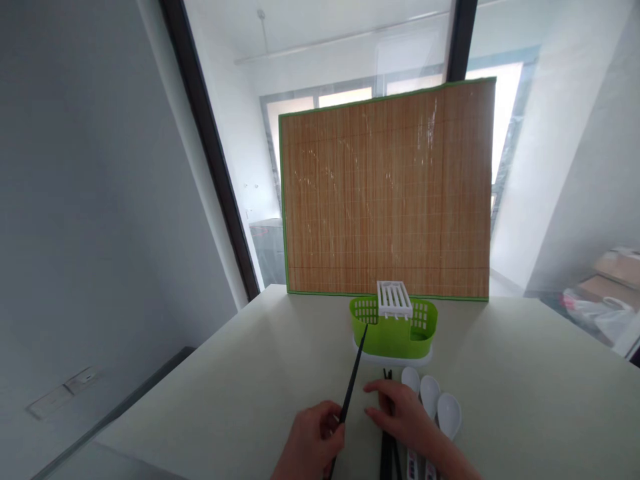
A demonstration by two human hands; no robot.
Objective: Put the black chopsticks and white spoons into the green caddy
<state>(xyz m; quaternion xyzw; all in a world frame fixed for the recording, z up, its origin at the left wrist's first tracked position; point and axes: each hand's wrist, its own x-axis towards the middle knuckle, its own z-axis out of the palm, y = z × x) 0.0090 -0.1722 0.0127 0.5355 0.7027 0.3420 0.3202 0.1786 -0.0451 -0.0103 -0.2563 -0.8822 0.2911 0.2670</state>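
My left hand (316, 437) is closed round a dark chopstick (354, 373), held tilted up and away with its tip in front of the green basket; whether it is one or a pair I cannot tell. My right hand (397, 403) has thumb and forefinger apart, with nothing seen between them. Under it, more dark chopsticks (387, 457) lie on the table, partly covered by the hand. Beside them are three white spoons (449, 415), bowls pointing away, handles partly hidden by my right forearm.
A green cutlery basket (393, 339) with a white base and a white slatted piece (395, 297) on top stands beyond my hands on the pale table (240, 387). Behind it rises a bamboo mat (390, 200) with green edging. Bags and boxes (605, 300) sit off to the right.
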